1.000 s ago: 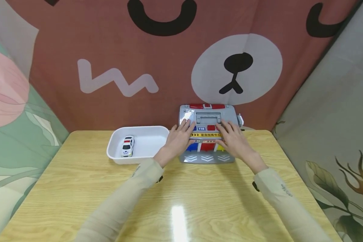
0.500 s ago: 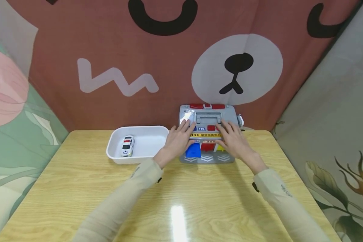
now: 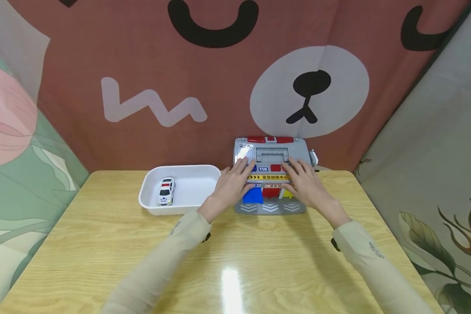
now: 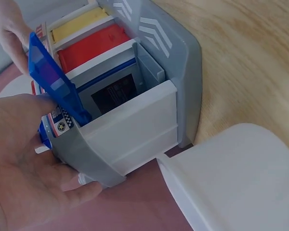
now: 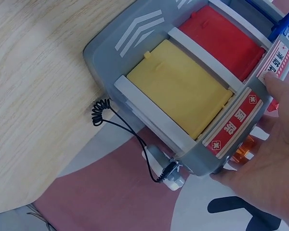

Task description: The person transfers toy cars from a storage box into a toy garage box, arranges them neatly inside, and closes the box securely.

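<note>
Toy garage (image 3: 274, 177) stands at the table's (image 3: 282, 270) far edge, right of the white tray (image 3: 180, 210). Left hand (image 3: 230, 185) and right hand (image 3: 308, 187) rest on its roof, fingers spread and nearly straight, thumbs at the front edge; neither is wrapped round anything. The hands cover both ends of the roof's button row, so whether a fingertip presses a button cannot be told. Blue door (image 4: 58, 79) is swung out; the interior behind it is dark, its dark panel unreadable. Red door (image 5: 226, 43) and yellow door (image 5: 178, 89) are closed. Coiled cord (image 5: 102, 113) appears to run to a white piece at the garage's side. Toy car (image 3: 166, 191) lies in the tray, which the left wrist view cuts off.
</note>
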Demonstrator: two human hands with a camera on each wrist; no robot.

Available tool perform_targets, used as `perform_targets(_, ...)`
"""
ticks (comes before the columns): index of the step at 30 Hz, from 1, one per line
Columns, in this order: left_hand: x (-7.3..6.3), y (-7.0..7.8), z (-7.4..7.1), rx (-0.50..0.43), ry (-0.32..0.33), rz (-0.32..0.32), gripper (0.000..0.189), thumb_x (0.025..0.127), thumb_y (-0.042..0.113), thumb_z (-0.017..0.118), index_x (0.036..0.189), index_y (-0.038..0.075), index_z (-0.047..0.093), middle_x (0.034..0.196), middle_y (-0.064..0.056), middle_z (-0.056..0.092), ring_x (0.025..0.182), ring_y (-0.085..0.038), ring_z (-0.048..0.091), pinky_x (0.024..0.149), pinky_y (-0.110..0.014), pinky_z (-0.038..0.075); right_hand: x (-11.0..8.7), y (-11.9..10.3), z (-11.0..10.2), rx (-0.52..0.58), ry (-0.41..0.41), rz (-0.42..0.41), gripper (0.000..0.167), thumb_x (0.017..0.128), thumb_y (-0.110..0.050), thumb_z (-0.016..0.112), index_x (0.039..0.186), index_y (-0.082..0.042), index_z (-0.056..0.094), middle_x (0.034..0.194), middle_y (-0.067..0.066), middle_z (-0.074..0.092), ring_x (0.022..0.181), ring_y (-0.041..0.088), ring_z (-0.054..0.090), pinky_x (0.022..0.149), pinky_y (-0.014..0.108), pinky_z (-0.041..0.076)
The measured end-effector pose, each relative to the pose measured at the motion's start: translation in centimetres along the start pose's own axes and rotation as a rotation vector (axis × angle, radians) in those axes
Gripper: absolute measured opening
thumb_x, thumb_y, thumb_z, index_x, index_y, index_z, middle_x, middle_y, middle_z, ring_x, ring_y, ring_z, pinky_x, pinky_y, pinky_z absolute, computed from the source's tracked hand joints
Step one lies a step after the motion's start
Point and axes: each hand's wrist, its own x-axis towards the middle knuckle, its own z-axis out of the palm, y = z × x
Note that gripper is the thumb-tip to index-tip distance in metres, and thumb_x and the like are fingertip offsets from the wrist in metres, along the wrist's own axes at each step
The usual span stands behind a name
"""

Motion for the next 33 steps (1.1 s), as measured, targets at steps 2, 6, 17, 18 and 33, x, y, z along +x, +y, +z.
perform_targets(2, -0.1, -0.1, -0.1, -0.001, -0.009, 0.003, 0.075, 0.096, 0.040, 0.056, 0.155, 0.015, 0.018, 0.157, -0.014, 0.023, 0.143, -0.031, 0.024, 0.106, -0.054, 0.034, 0.0, 0.0, 0.0, 0.001, 0.001, -0.001, 0.066, 0.097, -0.035, 0.058, 0.148, -0.002, 0.033, 0.153, 0.023, 0.025, 0.137, 0.046, 0.022, 0.109, 0.062, 0.020)
perform_targets(6, -0.3, -0.8, -0.3, 0.024, -0.055, 0.030, 0.075, 0.098, 0.039, 0.054, 0.156, 0.017, 0.012, 0.159, -0.011, 0.017, 0.144, -0.028, 0.019, 0.108, -0.053, 0.031, 0.2, 0.0, 0.1, 0.004, 0.003, -0.008, 0.067, 0.097, -0.036, 0.058, 0.148, -0.002, 0.033, 0.153, 0.023, 0.025, 0.136, 0.046, 0.022, 0.109, 0.061, 0.020)
perform_targets(17, -2.9, -3.5, -0.2, -0.021, -0.065, 0.057, 0.067, 0.102, 0.038, 0.044, 0.156, 0.021, 0.009, 0.161, -0.004, 0.008, 0.146, -0.027, 0.010, 0.112, -0.056, 0.020, 0.0, 0.0, 0.3, 0.005, 0.015, -0.036, 0.068, 0.095, -0.036, 0.061, 0.147, -0.001, 0.035, 0.150, 0.024, 0.029, 0.135, 0.047, 0.025, 0.108, 0.062, 0.022)
perform_targets(18, -3.0, -3.7, -0.2, -0.023, -0.060, 0.055, 0.066, 0.103, 0.037, 0.044, 0.156, 0.021, 0.009, 0.161, -0.004, 0.009, 0.146, -0.028, 0.010, 0.112, -0.056, 0.021, 0.0, 0.1, 0.3, 0.004, 0.015, -0.034, 0.068, 0.095, -0.036, 0.061, 0.147, -0.001, 0.035, 0.151, 0.024, 0.029, 0.135, 0.047, 0.025, 0.108, 0.062, 0.022)
perform_targets(33, -4.7, -7.6, -1.1, 0.024, -0.032, -0.024, 0.065, 0.101, 0.034, 0.050, 0.155, 0.014, 0.021, 0.157, -0.015, 0.023, 0.142, -0.034, 0.024, 0.109, -0.056, 0.026, 0.2, 0.7, -0.1, 0.003, 0.009, -0.037, 0.068, 0.095, -0.035, 0.061, 0.147, -0.001, 0.035, 0.151, 0.025, 0.028, 0.134, 0.047, 0.025, 0.109, 0.062, 0.021)
